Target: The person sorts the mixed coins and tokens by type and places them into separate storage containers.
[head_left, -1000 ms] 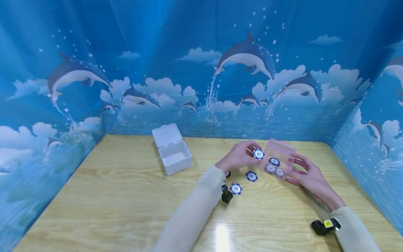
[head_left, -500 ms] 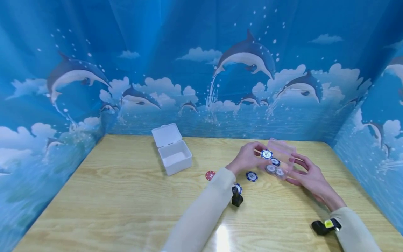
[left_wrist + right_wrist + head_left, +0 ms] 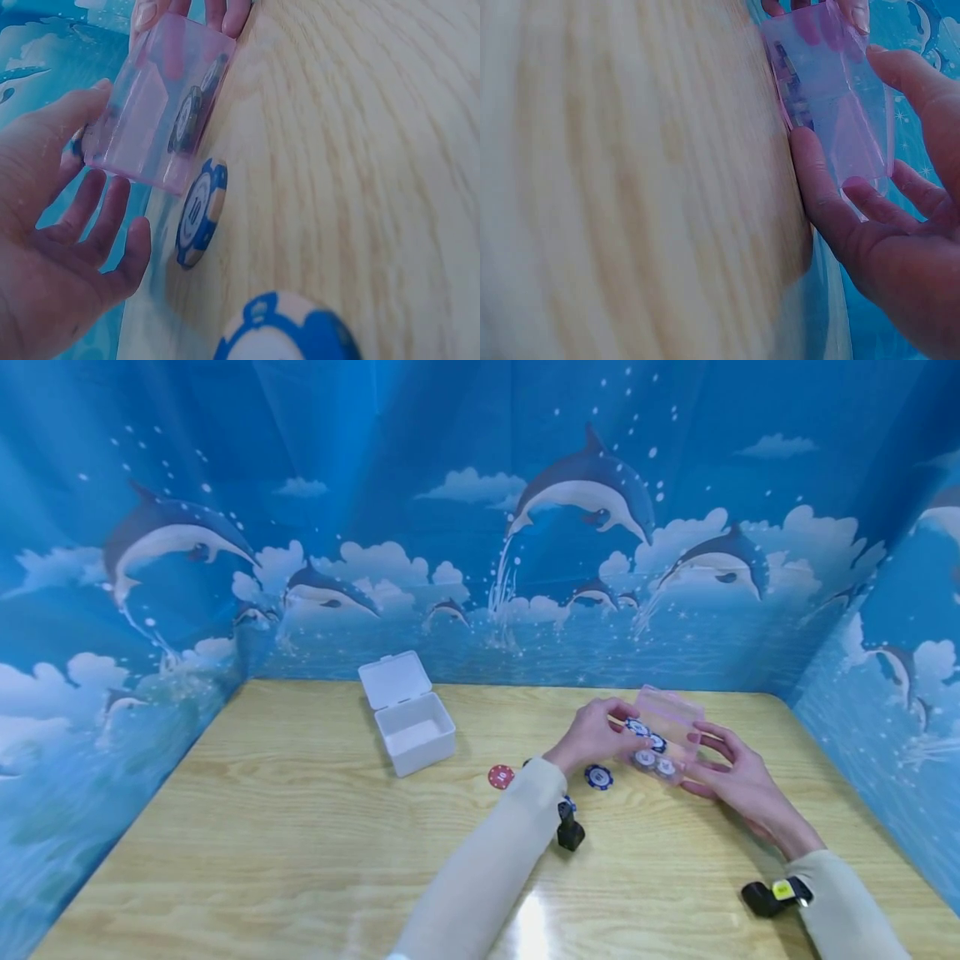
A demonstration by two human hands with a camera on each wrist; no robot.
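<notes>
At the right of the table stands a clear pink plastic box [image 3: 684,732], its lid raised at the back. My right hand [image 3: 738,781] grips its right side, fingers and thumb spread around the wall, as the right wrist view also shows. Several poker chips lie in the box, among them a dark-edged chip [image 3: 657,742] and a grey-looking chip [image 3: 665,767]. My left hand [image 3: 596,735] pinches a blue-and-white poker chip [image 3: 637,727] over the box's left side. In the left wrist view this chip is mostly hidden by the thumb and fingers.
A blue chip [image 3: 599,777] and a red chip [image 3: 501,777] lie on the wooden table [image 3: 300,827]; another blue chip [image 3: 281,337] is largely hidden under the left wrist. A white box [image 3: 416,731] with its lid open stands at the back. A dolphin-print curtain [image 3: 465,527] encloses the table.
My left hand has moved right, bringing its chip from beside the pink box to over it, and the chip has tilted. The red chip has come into view. My right hand has stayed put.
</notes>
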